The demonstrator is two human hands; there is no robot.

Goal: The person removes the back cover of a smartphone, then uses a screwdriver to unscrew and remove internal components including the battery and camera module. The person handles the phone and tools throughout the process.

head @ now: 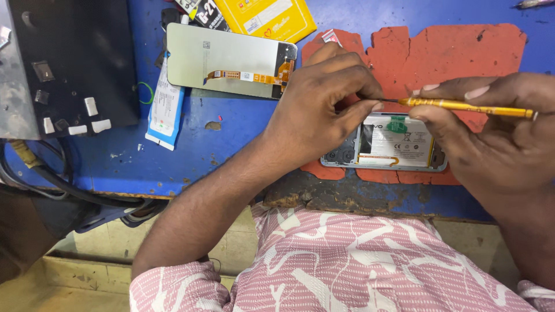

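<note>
Opened smartphone (386, 144), battery up, lies on the red mat (445, 52) at desk (231, 150) edge; right hand (491, 124) grips a yellow precision screwdriver (468, 106) horizontally, left hand (324, 107) fingers pinched on its tip, likely seating a screw/bit; next: tip down w/ care.

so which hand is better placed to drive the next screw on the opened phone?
Right, probably. The right hand holds the yellow screwdriver by its handle, above the opened phone. The left hand only pinches the tip with its fingers.
</note>
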